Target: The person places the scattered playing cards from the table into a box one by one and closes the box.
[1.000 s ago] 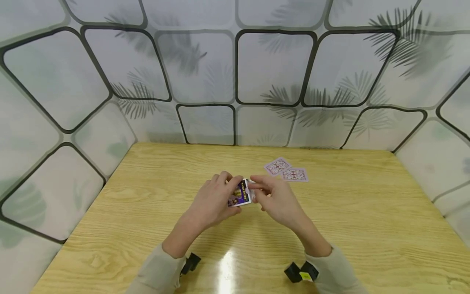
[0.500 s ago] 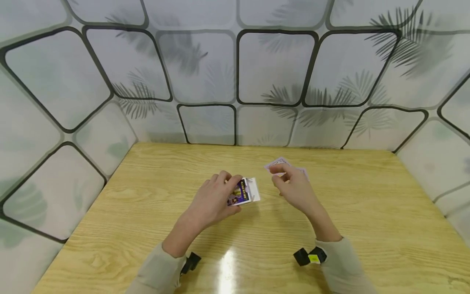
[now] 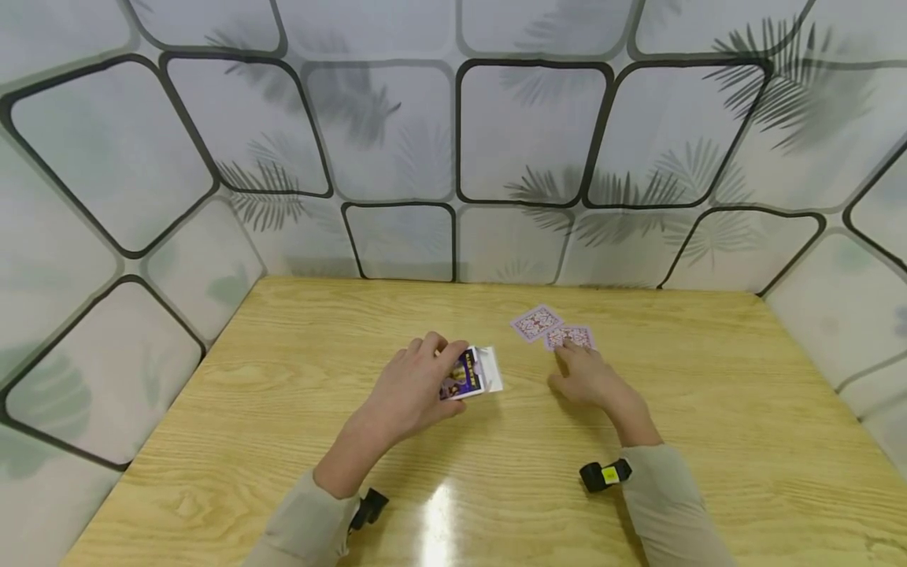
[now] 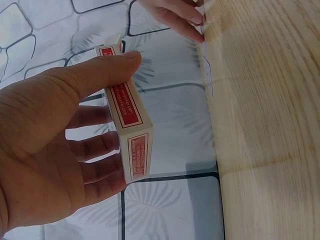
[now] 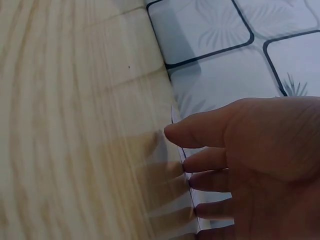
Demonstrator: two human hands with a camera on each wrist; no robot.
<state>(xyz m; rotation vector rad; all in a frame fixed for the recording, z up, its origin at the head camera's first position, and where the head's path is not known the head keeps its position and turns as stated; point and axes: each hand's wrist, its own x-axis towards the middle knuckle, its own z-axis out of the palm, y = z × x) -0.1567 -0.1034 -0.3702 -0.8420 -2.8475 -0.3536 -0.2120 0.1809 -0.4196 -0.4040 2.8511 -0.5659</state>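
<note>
My left hand grips a playing-card box above the table, thumb on one narrow side and fingers on the other. Its top face is purple and yellow, and a clear or white end flap sticks out to the right. In the left wrist view the box's narrow sides show red panels with small print. Two red-patterned playing cards lie back up: a left card and a right card, close together. My right hand touches the right card with extended fingertips, covering part of it.
A wooden table lies beneath both hands. Behind it and at the sides stands a pale wall covering with dark outlines and leaf prints. A small black wrist camera sits below the right wrist, another camera by the left.
My right hand has left the box's flap end and moved right, coming down onto the right card. The flap end is now uncovered. My left hand has stayed in place with the box.
</note>
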